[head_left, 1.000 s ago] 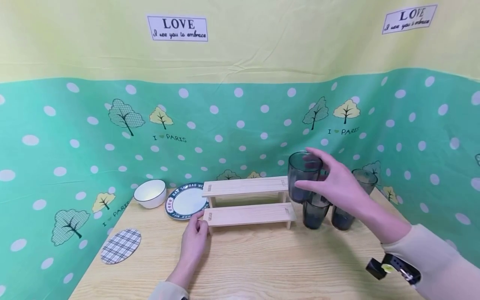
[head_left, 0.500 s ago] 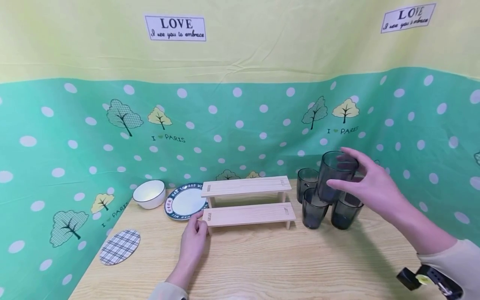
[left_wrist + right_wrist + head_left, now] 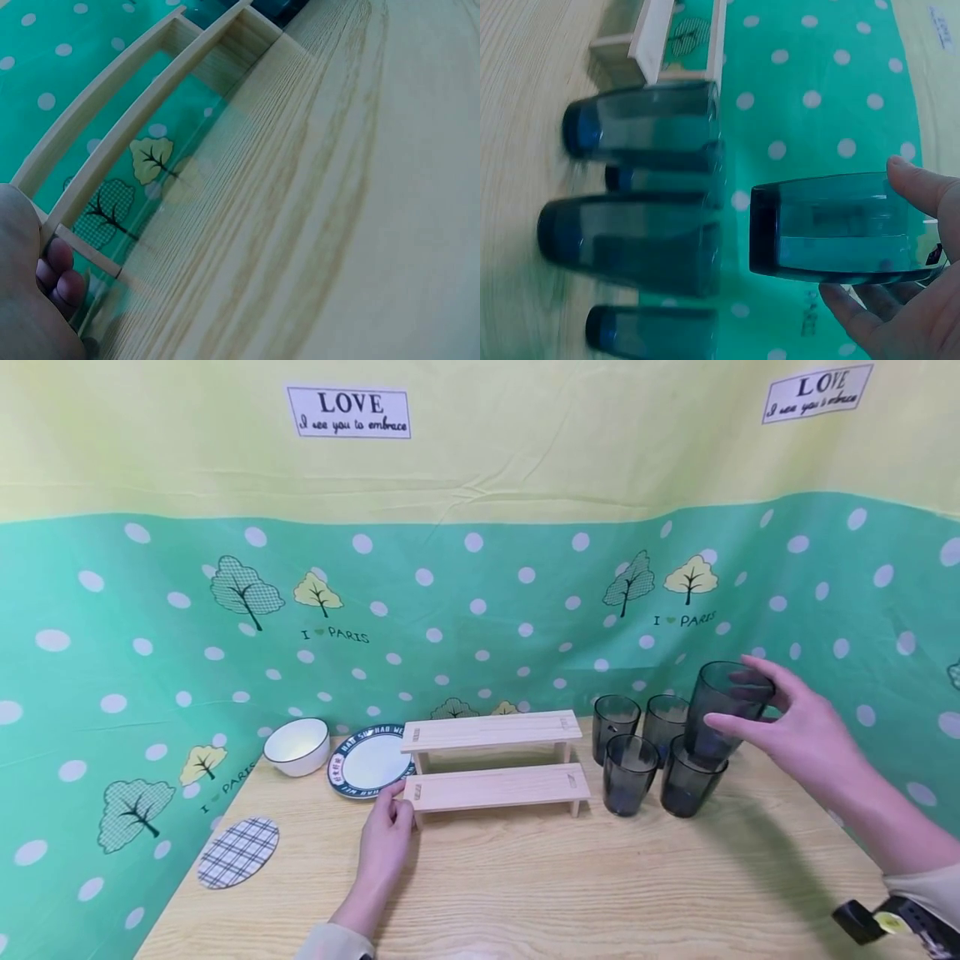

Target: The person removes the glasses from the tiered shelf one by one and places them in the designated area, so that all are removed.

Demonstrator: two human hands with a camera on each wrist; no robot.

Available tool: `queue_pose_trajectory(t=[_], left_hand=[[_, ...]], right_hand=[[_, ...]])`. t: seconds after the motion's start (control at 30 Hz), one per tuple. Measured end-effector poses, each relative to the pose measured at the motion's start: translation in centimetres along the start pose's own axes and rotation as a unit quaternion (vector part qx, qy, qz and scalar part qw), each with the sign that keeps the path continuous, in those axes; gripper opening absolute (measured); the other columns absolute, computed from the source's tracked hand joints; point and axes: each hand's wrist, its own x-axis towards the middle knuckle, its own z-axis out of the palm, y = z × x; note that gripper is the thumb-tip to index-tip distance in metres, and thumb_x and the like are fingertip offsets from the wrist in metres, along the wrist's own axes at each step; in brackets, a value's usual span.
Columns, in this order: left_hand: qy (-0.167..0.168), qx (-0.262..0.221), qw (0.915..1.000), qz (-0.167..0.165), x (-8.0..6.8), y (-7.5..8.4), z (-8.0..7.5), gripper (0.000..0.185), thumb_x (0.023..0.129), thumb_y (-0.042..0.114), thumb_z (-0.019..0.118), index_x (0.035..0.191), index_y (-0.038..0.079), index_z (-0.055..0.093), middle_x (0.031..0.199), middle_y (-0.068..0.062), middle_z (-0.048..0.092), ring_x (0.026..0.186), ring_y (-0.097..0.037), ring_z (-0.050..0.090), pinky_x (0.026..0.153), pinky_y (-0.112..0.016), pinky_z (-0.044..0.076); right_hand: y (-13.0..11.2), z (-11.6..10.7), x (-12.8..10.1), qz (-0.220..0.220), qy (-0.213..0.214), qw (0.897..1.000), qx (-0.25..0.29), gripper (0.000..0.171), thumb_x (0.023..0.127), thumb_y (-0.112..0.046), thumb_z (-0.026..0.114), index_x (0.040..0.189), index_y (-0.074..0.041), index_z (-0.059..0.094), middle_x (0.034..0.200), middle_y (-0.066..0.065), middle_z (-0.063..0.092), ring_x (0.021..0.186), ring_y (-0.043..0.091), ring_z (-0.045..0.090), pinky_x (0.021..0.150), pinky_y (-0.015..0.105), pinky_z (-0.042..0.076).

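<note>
My right hand (image 3: 806,735) grips a dark smoked-glass tumbler (image 3: 726,714) around its upper part, thumb on one side and fingers on the other. In the right wrist view this tumbler (image 3: 832,229) is raised above the tops of the others. Below and to its left, several matching tumblers (image 3: 630,777) stand upright on the table. My left hand (image 3: 387,827) holds the left end of the lower board of a two-step wooden shelf (image 3: 495,789). In the left wrist view, curled fingertips (image 3: 69,287) show by the shelf's end leg.
Left of the shelf lie a blue-rimmed plate (image 3: 371,764), partly behind it, and a white bowl (image 3: 297,747). A checked round mat (image 3: 238,852) rests near the left edge of the wooden table (image 3: 525,893). A patterned green cloth (image 3: 480,635) hangs behind and at both sides.
The right hand has carried the tumbler rightward, from beside the shelf's right end to above the right-hand tumblers, uncovering those standing behind. My left hand stays at the shelf.
</note>
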Motion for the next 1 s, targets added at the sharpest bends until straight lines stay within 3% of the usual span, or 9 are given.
queue_pose_trajectory(t=[0.1, 0.23, 0.3, 0.4, 0.5, 0.63, 0.83, 1.0], left_hand=[[-0.001, -0.002, 1.0000, 0.001, 0.0, -0.1, -0.1, 0.051, 0.109, 0.017, 0.050, 0.159, 0.010, 0.055, 0.091, -0.005, 0.058, 0.080, -0.022, 0.053, 0.069, -0.032, 0.045], [0.002, -0.006, 0.9999, 0.008, 0.1, -0.2, -0.1, 0.050, 0.108, 0.015, 0.050, 0.157, 0.009, 0.056, 0.089, -0.004, 0.060, 0.080, -0.021, 0.055, 0.071, -0.032, 0.045], [0.004, -0.008, 0.9999, 0.011, 0.1, -0.3, -0.1, 0.049, 0.108, 0.014, 0.051, 0.157, 0.009, 0.057, 0.088, -0.004, 0.061, 0.080, -0.021, 0.056, 0.072, -0.032, 0.045], [0.004, -0.009, 0.9999, 0.011, 0.1, -0.3, -0.1, 0.049, 0.108, 0.014, 0.051, 0.157, 0.008, 0.057, 0.088, -0.004, 0.062, 0.080, -0.021, 0.056, 0.073, -0.032, 0.046], [0.002, -0.009, 0.9999, 0.010, 0.1, -0.3, -0.1, 0.049, 0.109, 0.014, 0.050, 0.157, 0.008, 0.056, 0.089, -0.004, 0.062, 0.081, -0.021, 0.056, 0.074, -0.032, 0.046], [0.001, -0.007, 0.9999, 0.010, 0.1, -0.3, 0.0, 0.050, 0.109, 0.015, 0.050, 0.158, 0.009, 0.056, 0.089, -0.005, 0.061, 0.080, -0.021, 0.056, 0.073, -0.032, 0.046], [0.001, -0.005, 0.9999, 0.009, 0.1, -0.1, 0.0, 0.050, 0.108, 0.015, 0.050, 0.158, 0.011, 0.056, 0.088, -0.004, 0.059, 0.079, -0.021, 0.054, 0.071, -0.033, 0.045], [0.002, -0.002, 0.9999, 0.010, 0.1, -0.1, 0.1, 0.051, 0.108, 0.015, 0.050, 0.158, 0.011, 0.056, 0.088, -0.004, 0.058, 0.079, -0.021, 0.053, 0.070, -0.033, 0.044]], right_hand=[[1.0, -0.5, 0.0, 0.009, 0.009, 1.000, -0.004, 0.111, 0.095, -0.053, 0.086, 0.179, -0.029, 0.017, 0.158, 0.014, 0.052, 0.135, 0.030, 0.051, 0.080, 0.018, 0.044], [2.4, -1.2, 0.1, 0.021, 0.024, 0.999, -0.022, 0.113, 0.095, -0.054, 0.085, 0.179, -0.024, 0.016, 0.161, 0.020, 0.050, 0.118, 0.013, 0.055, 0.074, 0.019, 0.047], [3.1, -1.5, 0.2, 0.026, 0.030, 0.999, -0.030, 0.114, 0.095, -0.055, 0.084, 0.179, -0.022, 0.015, 0.162, 0.024, 0.049, 0.117, 0.014, 0.055, 0.071, 0.020, 0.048], [3.9, -1.9, 0.2, 0.036, 0.037, 0.998, -0.043, 0.116, 0.096, -0.058, 0.083, 0.179, -0.020, 0.012, 0.165, 0.027, 0.046, 0.126, 0.032, 0.057, 0.072, 0.025, 0.048], [4.7, -2.1, 0.1, 0.045, 0.035, 0.997, -0.046, 0.118, 0.097, -0.060, 0.080, 0.179, -0.017, 0.008, 0.168, 0.029, 0.042, 0.142, 0.052, 0.046, 0.091, 0.046, 0.051], [5.9, -2.2, 0.0, 0.050, 0.033, 0.997, -0.045, 0.119, 0.098, -0.059, 0.079, 0.178, -0.010, 0.005, 0.170, 0.032, 0.037, 0.150, 0.062, 0.034, 0.106, 0.078, 0.034], [7.8, -1.7, -0.3, 0.061, 0.039, 0.996, -0.054, 0.122, 0.099, -0.058, 0.079, 0.176, -0.001, 0.002, 0.168, 0.037, 0.035, 0.147, 0.067, 0.031, 0.102, 0.080, 0.035], [9.4, -1.0, -0.5, 0.073, 0.031, 0.995, -0.063, 0.125, 0.098, -0.059, 0.080, 0.175, -0.001, 0.001, 0.166, 0.041, 0.034, 0.140, 0.070, 0.035, 0.098, 0.078, 0.038]])
